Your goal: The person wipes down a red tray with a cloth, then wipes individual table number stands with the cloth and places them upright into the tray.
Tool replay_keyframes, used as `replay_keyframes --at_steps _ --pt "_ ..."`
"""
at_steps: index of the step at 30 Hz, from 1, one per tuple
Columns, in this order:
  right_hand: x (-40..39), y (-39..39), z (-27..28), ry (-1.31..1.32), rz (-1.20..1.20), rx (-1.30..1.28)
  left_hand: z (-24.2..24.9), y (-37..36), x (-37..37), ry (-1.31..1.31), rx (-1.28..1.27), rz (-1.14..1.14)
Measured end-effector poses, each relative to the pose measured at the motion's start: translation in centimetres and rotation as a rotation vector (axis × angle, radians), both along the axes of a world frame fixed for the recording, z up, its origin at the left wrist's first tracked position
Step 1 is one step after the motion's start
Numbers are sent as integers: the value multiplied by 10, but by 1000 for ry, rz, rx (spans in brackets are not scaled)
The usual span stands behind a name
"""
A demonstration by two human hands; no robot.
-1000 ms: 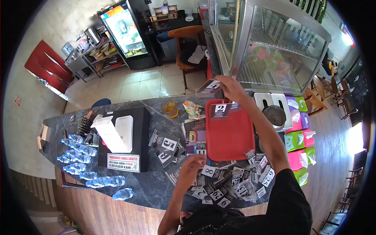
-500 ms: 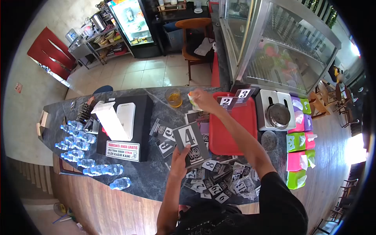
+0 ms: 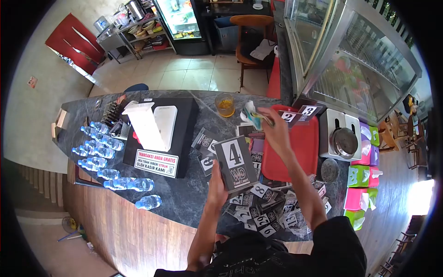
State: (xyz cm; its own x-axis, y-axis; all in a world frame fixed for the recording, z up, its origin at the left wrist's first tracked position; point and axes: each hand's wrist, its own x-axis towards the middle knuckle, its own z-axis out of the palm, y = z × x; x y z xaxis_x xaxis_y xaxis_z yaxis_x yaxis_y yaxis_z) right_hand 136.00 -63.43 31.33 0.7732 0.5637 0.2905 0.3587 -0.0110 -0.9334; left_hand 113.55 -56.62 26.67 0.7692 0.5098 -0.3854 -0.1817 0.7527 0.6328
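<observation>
My left hand (image 3: pixel 217 188) grips the lower left edge of a dark table number sign (image 3: pixel 236 164) showing a white panel with a 4 and the words "Food Court". The sign is raised above the counter, its face turned to me. In my right hand (image 3: pixel 277 131), closed between the glass and the red tray, is a crumpled cloth (image 3: pixel 250 115), white and teal with a bit of yellow. Number signs 2 (image 3: pixel 289 117) and 3 (image 3: pixel 308 111) stand at the tray's far end. Many loose number signs (image 3: pixel 263 217) lie heaped nearest my body.
A glass of amber liquid (image 3: pixel 225 105) stands beyond the signs. The red tray (image 3: pixel 295 157) lies right of centre, with a stove (image 3: pixel 326 134) and tissue boxes (image 3: pixel 357 175) farther right. Several water bottles (image 3: pixel 120 183) and a black cash-desk box (image 3: pixel 184 124) occupy the left.
My right hand has drawn back to the right from the glass, and more of the cloth shows. The sign 4 is tilted up more toward me. The camera view has shifted.
</observation>
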Motion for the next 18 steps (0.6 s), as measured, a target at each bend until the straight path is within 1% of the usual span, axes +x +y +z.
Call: replay_keyframes --at_steps 2,3,4,5,6,8,9,10,11,12,13,14,15,16,17,18 --pt "-42 -29 36 9 170 -106 6 0 2 34 49 -27" --pt "-56 -35 40 -221 262 -173 -2 3 5 25 -4 -96" --pt "-68 -39 41 -452 348 -241 3 -3 11 27 5 -87" --pt "-77 -40 34 -444 366 -344 10 -10 20 25 15 -81" --pt "-80 -43 21 -447 346 -351 13 -16 26 -53 29 -87" --pt "-77 -43 -1 -440 336 -327 7 -15 37 -102 35 -91" --pt "-77 -48 1 -477 389 -328 3 -13 42 -115 74 -26" --pt "-82 -53 10 -475 394 -321 5 -10 40 -103 51 -29" --pt "-90 -61 23 -501 405 -397 5 -9 35 -87 22 -33" --pt "-94 -68 29 -529 417 -476 15 -9 32 -21 2 -52" --pt "-95 -73 22 -608 414 -461 12 -7 31 60 -49 -30" --pt "-99 -78 25 -609 418 -463 9 -4 30 139 -99 -11" --pt "-102 -83 32 -580 473 -501 21 -4 29 151 -71 1" --pt "-104 -87 37 -553 524 -538 19 -1 26 91 -45 -35" --pt "-105 -92 39 -599 513 -541 17 1 23 34 -21 -73" --pt "-105 -92 40 -599 509 -542 23 -2 22 42 28 -59"
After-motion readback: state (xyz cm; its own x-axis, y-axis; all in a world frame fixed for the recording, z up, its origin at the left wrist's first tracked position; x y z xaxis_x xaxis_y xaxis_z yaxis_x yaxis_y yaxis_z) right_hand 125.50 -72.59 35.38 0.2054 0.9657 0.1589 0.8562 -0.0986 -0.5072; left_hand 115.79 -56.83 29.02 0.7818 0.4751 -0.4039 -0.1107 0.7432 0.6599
